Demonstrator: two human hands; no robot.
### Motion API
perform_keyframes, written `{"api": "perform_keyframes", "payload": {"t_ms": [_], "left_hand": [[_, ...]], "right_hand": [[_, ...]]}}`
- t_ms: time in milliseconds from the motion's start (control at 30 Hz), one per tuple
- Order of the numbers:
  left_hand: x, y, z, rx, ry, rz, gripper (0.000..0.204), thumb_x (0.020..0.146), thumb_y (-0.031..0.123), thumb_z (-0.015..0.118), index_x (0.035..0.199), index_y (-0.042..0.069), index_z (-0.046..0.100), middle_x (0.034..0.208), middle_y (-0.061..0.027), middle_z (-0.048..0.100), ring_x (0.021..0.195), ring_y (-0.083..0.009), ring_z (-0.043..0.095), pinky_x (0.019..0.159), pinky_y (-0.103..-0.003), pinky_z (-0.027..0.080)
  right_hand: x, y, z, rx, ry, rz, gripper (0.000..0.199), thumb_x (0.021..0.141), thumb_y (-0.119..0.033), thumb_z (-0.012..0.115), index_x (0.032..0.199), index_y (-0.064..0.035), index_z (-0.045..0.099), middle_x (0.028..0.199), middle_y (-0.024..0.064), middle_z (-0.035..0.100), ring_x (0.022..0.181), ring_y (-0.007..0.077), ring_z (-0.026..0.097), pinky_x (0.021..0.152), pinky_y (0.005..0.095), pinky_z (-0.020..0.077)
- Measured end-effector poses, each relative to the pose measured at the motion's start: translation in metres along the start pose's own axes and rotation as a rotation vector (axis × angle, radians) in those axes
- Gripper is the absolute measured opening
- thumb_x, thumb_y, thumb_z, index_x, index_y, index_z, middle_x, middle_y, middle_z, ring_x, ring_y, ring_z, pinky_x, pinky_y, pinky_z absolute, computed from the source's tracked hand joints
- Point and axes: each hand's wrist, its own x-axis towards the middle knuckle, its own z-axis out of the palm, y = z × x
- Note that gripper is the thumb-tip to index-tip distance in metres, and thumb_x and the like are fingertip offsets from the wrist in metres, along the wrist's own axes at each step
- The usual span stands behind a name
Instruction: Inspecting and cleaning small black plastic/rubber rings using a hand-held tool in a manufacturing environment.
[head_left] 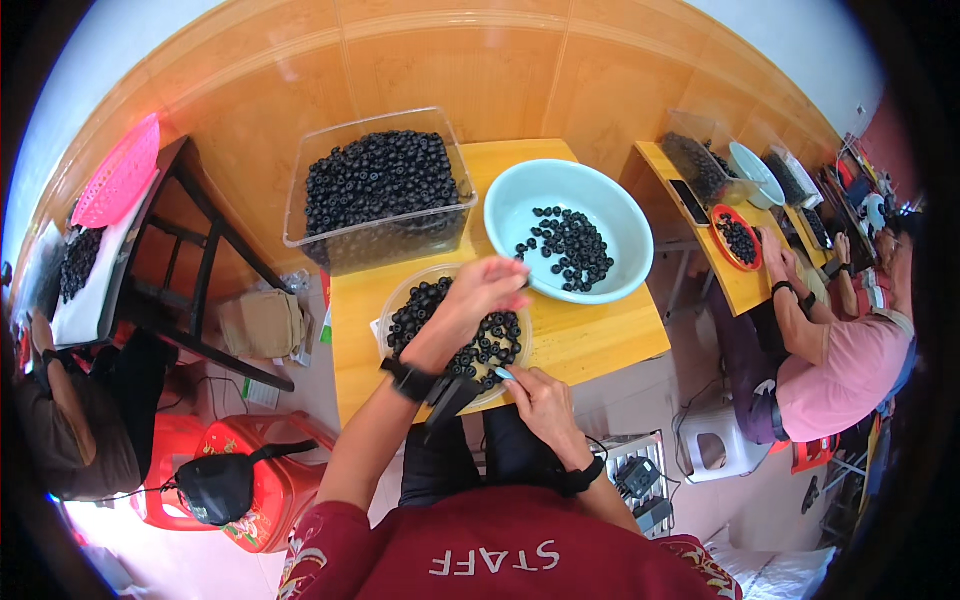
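Observation:
In front of me a round shallow clear bowl (524,352) holds many small black round parts with a hole in the middle (415,310). My left hand (484,295) is above this bowl, its fingers pinched together at the near left rim of a light blue basin (632,262); what they hold is too small to make out. Similar black parts (575,250) lie in a heap inside the basin. My right hand (543,402) rests at the bowl's near right edge. Its fingers are closed on a small light blue tool (503,374), whose tip points into the bowl.
A clear plastic bin (385,240) full of black parts stands at the back left of the yellow table (600,345). Red stools (270,490) and a dark-framed table (205,250) are to the left. Co-workers sit on both sides, one in a pink shirt (845,375).

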Motion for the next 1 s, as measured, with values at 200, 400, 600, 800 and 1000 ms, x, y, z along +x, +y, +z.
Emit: {"api": "perform_keyframes", "payload": {"t_ms": [200, 400, 600, 800, 1000], "left_hand": [[0.004, 0.025, -0.001, 0.110, 0.047, 0.084, 0.039, 0.090, 0.019, 0.062, 0.121, -0.001, 0.053, 0.107, -0.0110, 0.063, 0.080, -0.0186, 0.068, 0.068, -0.025, 0.055], [-0.045, -0.008, -0.062, 0.330, 0.210, -0.066, 0.029, 0.088, 0.016, 0.063, 0.111, -0.001, 0.060, 0.097, -0.0089, 0.066, 0.074, -0.0144, 0.066, 0.067, -0.025, 0.054], [-0.086, -0.060, -0.081, 0.587, 0.314, -0.058, 0.010, 0.080, -0.001, 0.065, 0.090, -0.003, 0.066, 0.074, -0.0046, 0.066, 0.064, -0.0096, 0.062, 0.060, -0.024, 0.050], [-0.107, -0.073, -0.072, 0.831, 0.382, 0.147, 0.014, 0.075, -0.002, 0.068, 0.089, -0.003, 0.065, 0.077, -0.0110, 0.067, 0.066, -0.0168, 0.064, 0.062, -0.028, 0.051], [-0.096, -0.081, -0.054, 0.983, 0.404, 0.203, 0.021, 0.069, 0.000, 0.071, 0.090, 0.001, 0.064, 0.081, -0.0114, 0.061, 0.067, -0.0256, 0.062, 0.063, -0.036, 0.050]], "right_hand": [[-0.004, 0.002, 0.001, 0.072, -0.023, 0.029, 0.018, 0.085, -0.012, 0.063, 0.098, -0.0006, 0.067, 0.083, 0.0164, 0.065, 0.072, 0.0347, 0.064, 0.063, 0.0408, 0.0504], [0.001, 0.005, 0.003, 0.114, 0.021, 0.016, 0.017, 0.086, -0.009, 0.062, 0.100, -0.0012, 0.067, 0.073, 0.0149, 0.062, 0.061, 0.0292, 0.061, 0.054, 0.0349, 0.0465], [-0.001, 0.007, 0.004, 0.095, 0.014, 0.039, 0.017, 0.087, -0.010, 0.062, 0.100, -0.0009, 0.067, 0.073, 0.0148, 0.062, 0.061, 0.0299, 0.060, 0.055, 0.0361, 0.0456], [0.002, 0.006, 0.003, 0.098, -0.041, 0.104, 0.017, 0.086, -0.012, 0.061, 0.100, -0.0024, 0.067, 0.083, 0.0164, 0.065, 0.073, 0.0354, 0.064, 0.063, 0.0406, 0.0497], [0.002, 0.005, 0.002, 0.096, -0.023, 0.104, 0.017, 0.087, -0.013, 0.061, 0.100, -0.0025, 0.067, 0.084, 0.0171, 0.065, 0.075, 0.0364, 0.063, 0.065, 0.0410, 0.0497]]}}
